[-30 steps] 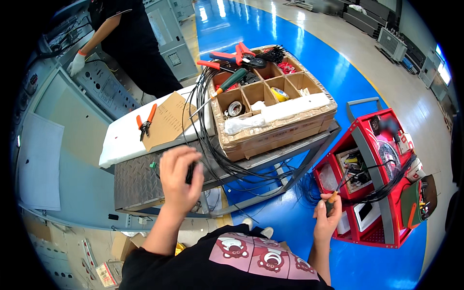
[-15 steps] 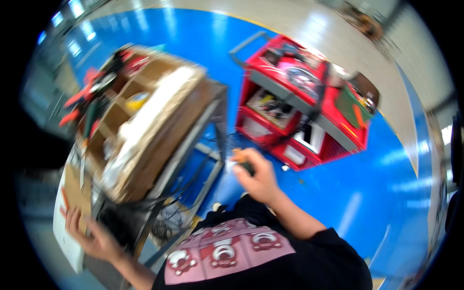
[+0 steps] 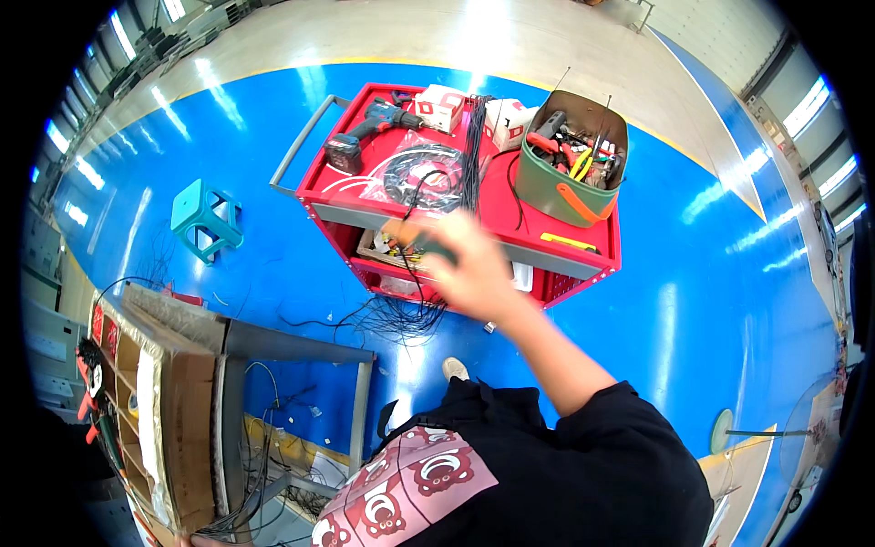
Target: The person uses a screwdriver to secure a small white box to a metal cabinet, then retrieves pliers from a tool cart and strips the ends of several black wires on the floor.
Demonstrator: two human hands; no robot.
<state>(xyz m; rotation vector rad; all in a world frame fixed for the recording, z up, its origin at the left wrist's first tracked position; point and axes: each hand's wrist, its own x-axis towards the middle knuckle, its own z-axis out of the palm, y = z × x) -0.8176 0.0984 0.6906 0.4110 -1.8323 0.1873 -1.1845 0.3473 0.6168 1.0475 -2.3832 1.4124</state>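
Note:
My right hand [image 3: 478,269], smeared by motion, is closed around a small orange and dark-green tool [image 3: 399,231] whose kind I cannot make out. The hand hovers at the near side of the red tool cart [image 3: 561,264]. On the cart's top are a cordless drill [image 3: 374,132], a bagged coil of black cable [image 3: 424,178], a bundle of black wires [image 3: 474,155] and a green bucket [image 3: 556,191] of hand tools. Just a sliver of my left hand [image 3: 202,541] shows at the bottom edge, beside the cardboard compartment box [image 3: 191,428]; its fingers are hidden.
A grey metal stand [image 3: 292,342] bears the cardboard box at the left. Loose black wires [image 3: 401,314] hang and trail onto the blue floor before the cart. A teal stool [image 3: 205,219] stands at the far left. Two white boxes [image 3: 440,108] sit at the cart's back.
The view has swung right, bringing the cart to the middle and the compartment box to the lower left. My right hand, still holding the tool, is now at the cart; my left is nearly out of view.

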